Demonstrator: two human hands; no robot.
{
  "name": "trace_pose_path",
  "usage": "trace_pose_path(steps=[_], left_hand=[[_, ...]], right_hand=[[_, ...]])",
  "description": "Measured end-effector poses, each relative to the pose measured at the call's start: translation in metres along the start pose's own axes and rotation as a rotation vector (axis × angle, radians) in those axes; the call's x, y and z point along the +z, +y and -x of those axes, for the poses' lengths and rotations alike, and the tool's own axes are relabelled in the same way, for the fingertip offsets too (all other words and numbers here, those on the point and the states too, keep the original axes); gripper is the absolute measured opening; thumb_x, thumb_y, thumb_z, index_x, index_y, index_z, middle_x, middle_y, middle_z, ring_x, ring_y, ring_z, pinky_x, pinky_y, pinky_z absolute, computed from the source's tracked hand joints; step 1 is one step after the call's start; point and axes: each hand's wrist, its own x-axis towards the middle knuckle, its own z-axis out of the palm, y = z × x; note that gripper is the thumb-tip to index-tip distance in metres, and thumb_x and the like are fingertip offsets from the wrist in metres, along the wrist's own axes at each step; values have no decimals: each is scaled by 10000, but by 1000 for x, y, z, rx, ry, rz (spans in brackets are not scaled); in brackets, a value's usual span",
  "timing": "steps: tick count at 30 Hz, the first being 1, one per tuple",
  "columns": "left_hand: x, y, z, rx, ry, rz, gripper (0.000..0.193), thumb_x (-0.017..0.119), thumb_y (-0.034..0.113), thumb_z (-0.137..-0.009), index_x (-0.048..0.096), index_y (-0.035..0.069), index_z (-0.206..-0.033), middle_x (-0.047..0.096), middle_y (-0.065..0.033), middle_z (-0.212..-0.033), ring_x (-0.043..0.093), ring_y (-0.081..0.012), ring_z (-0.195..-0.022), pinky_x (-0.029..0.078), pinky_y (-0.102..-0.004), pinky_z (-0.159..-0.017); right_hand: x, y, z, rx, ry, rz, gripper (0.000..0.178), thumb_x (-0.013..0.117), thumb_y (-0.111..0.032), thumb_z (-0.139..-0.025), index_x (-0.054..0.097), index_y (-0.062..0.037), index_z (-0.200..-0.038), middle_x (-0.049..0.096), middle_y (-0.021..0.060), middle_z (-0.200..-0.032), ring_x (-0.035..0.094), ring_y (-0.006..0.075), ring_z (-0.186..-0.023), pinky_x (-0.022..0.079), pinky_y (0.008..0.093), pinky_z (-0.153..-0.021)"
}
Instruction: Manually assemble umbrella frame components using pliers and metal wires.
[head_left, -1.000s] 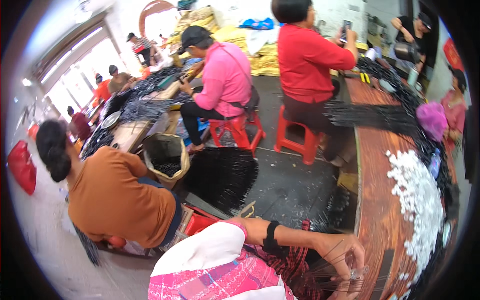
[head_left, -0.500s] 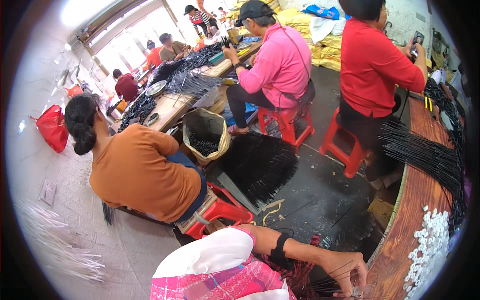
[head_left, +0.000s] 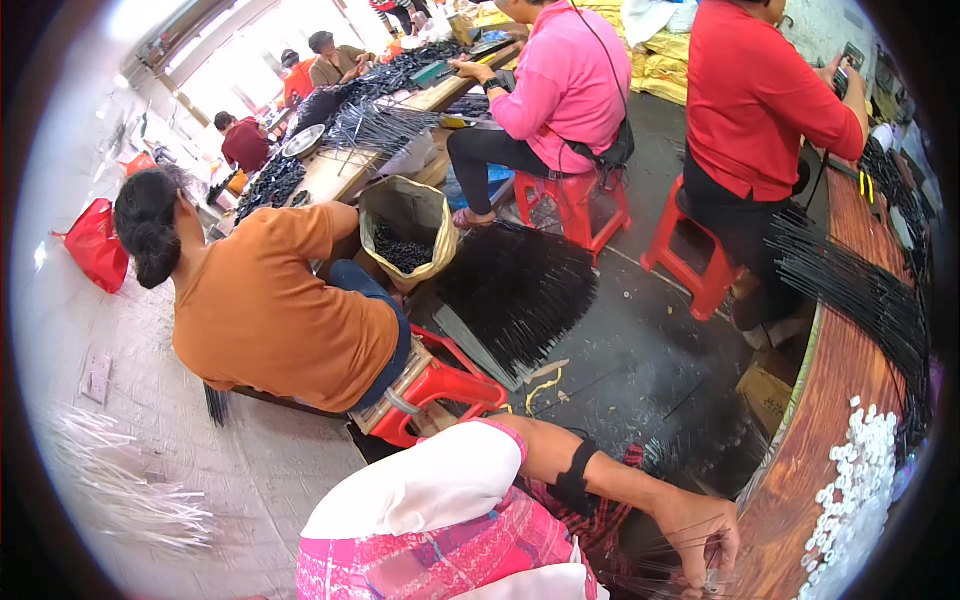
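My left hand (head_left: 697, 537) is at the lower right, beside the edge of the brown wooden table (head_left: 765, 530), with a black band (head_left: 575, 468) around the forearm. Its thumb and fingers are pinched together. Several thin, dark, wire-like strands (head_left: 645, 583) run through and below the fingers. A small pale piece (head_left: 712, 582) shows at the fingertips, too small to name. Close by on the table lies a heap of small white rings (head_left: 855, 480). My right hand is out of the picture.
Long black strips (head_left: 850, 290) lie across the table farther back, near yellow-handled pliers (head_left: 865, 187). A person in orange (head_left: 285, 310) sits close on the left, by a sack of black pieces (head_left: 405, 235). Black strips (head_left: 515, 295) fan over the floor. Others sit on red stools (head_left: 575, 205).
The view has tilted, so the room sits higher in the picture. The person in pink has lowered their raised hand. My left hand stays pinched in about the same place.
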Motion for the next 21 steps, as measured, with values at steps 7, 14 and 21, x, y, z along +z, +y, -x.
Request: trace_pose_path(steps=[7,14,21], left_hand=[[3,3,1,-97,-135,-38,327,791,8,-675,665,-80,-964,689,-119,-775,656,-127,-689,521,-245,-598],[25,-1,1,-163,-208,-198,300,757,83,-697,672,-15,-968,648,-55,-830,634,-94,-691,518,-230,-593],[43,-1,7,-403,-458,19,308,706,6,-769,624,-62,-1058,676,-119,-896,688,-192,-759,562,-286,-660]], right_hand=[[-7,25,16,-124,7,-205,246,614,-217,-921,585,-1,-1035,623,113,-906,590,183,-788,510,326,-740],[-2,17,66,-3,270,-297,391,719,-192,-800,574,14,-1099,623,77,-995,601,162,-814,503,281,-690],[0,1,110,51,185,-305,189,684,-50,-743,617,11,-909,654,92,-842,620,167,-780,500,303,-744]])
